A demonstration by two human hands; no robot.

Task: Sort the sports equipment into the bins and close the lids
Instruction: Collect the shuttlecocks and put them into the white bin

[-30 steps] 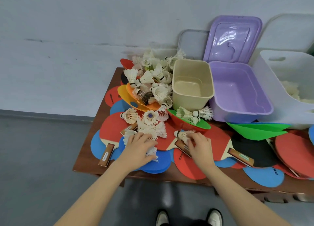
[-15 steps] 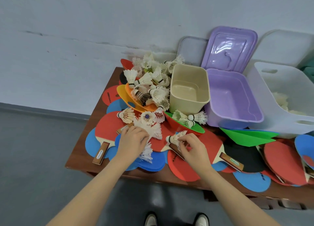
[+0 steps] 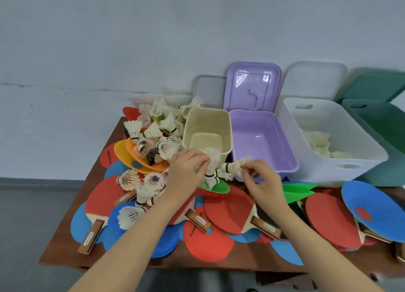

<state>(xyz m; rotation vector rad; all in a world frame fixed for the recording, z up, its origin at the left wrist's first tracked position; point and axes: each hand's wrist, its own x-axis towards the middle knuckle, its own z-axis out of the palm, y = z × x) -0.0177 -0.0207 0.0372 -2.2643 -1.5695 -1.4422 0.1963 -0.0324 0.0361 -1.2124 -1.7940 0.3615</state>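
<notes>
A heap of white shuttlecocks (image 3: pixel 160 133) lies on coloured discs and table-tennis paddles (image 3: pixel 228 208) on a brown table (image 3: pixel 63 248). My left hand (image 3: pixel 186 173) holds a white shuttlecock (image 3: pixel 211 160) in front of the beige bin (image 3: pixel 208 133). My right hand (image 3: pixel 260 182) pinches another shuttlecock (image 3: pixel 234 166) by its feathers, just before the purple bin (image 3: pixel 263 142). More shuttlecocks lie in the white bin (image 3: pixel 328 142).
The purple lid (image 3: pixel 253 85) and two pale lids (image 3: pixel 315 79) lean against the wall behind the bins. A dark green bin (image 3: pixel 385 133) stands at the far right. Green discs (image 3: pixel 295 190) and red and blue paddles (image 3: pixel 372 208) cover the table's right side.
Both hands have lifted from the paddles near the table's front and moved up toward the bins, each now carrying a shuttlecock. The camera has swung right, showing the green bin.
</notes>
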